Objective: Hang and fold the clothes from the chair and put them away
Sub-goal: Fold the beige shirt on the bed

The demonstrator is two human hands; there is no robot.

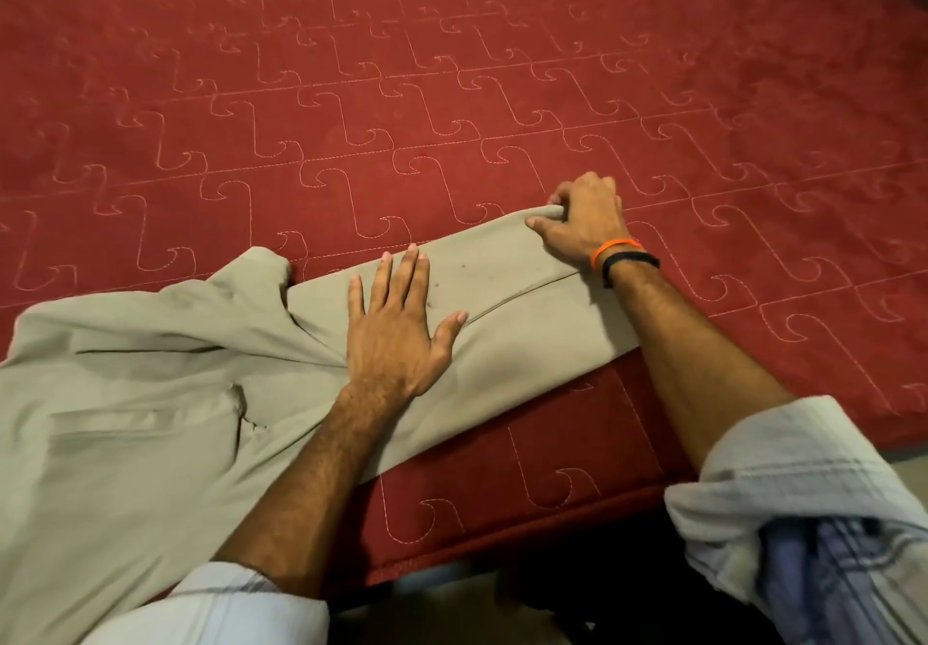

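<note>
Trousers [150, 393] are lying on the red bedspread [452, 66] near its front edge, seen from the head camera, the only view. Folding is the step in hand, as I judge it: the legs are lying doubled one on the other, running from the waist at the lower left up to the far end at the right, so the long axis is slanting across the bed from near-left to far-right. The left hand [396, 318] is pressing flat on the legs about midway, fingers straight and spread. The right hand [582, 222] is gripping the far end, fingers curled round the cloth. Next, probably, that end is needing to be carried back toward the waist, with the left hand pinning the crease.
</note>
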